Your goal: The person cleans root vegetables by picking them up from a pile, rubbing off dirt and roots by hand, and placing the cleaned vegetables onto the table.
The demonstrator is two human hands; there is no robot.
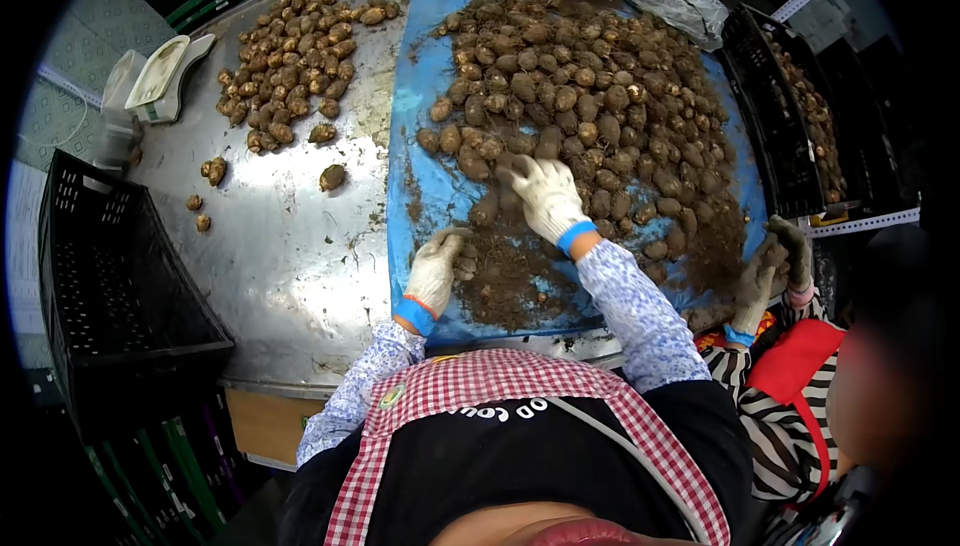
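The right hand (550, 198) and left hand (434, 271), gloved, their grip indeterminable, lie over the near left of the blue sheet (421, 58), a tuber (484, 210) between them pointing lengthwise roughly toward its far edge, the tuber pile (605, 96) spanning its middle.

The gloved right hand (550, 198) is stretched forward, back upward. The gloved left hand (434, 271) is held nearer, fingers bent.
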